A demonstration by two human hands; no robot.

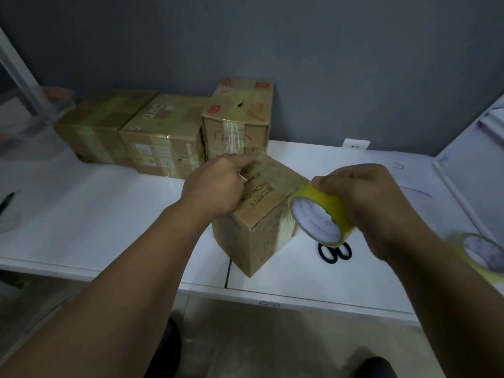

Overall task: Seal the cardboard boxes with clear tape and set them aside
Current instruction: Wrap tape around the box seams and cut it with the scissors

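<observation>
Head view: cardboard box [261, 214] at frame centre on white table [95, 214]. Left hand [215, 186] presses on box top, fingers blurred, grip state unclear. Right hand [365, 203] grasps yellowish tape roll [321, 216] beside box. Three taped boxes [163, 132] upper left.

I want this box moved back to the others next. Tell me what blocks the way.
Nothing visible does. The box under the left hand sits just in front of the sealed boxes; bare table lies to their front. The scissors lie on the near right, clear of that path.
</observation>
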